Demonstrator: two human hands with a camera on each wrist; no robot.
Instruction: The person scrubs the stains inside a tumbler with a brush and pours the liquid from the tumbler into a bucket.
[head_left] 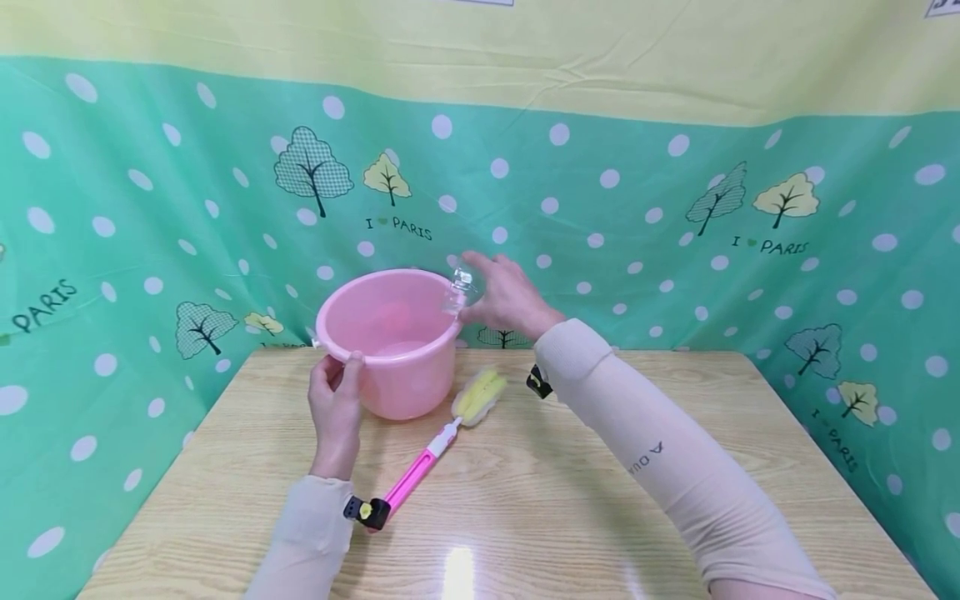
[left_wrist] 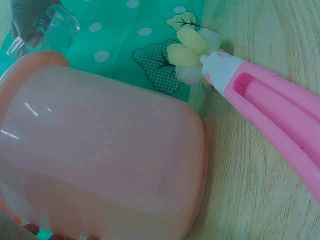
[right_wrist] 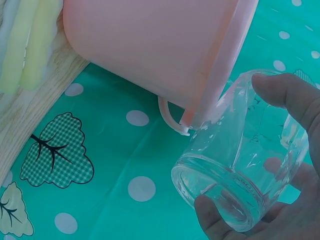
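Note:
A pink bucket (head_left: 405, 383) stands on the table, slightly tilted in view. My left hand (head_left: 336, 412) grips its near left rim, thumb over the edge and fingers below. At the bucket's right rim, my right hand (head_left: 510, 296) holds a clear glass cup (right_wrist: 235, 155), tipped over the rim. In the right wrist view, thumb and fingers curl round the cup. Beside the bucket lies a bottle brush with a pink handle (head_left: 415, 481) and a yellow and white sponge head (head_left: 480, 397); neither hand touches it.
The wooden table (head_left: 600, 517) runs up to a green dotted cloth (head_left: 630, 208) hanging behind and at both sides. The bucket's pale handle (right_wrist: 170, 117) hangs at its outer side. The brush lies in front of the bucket.

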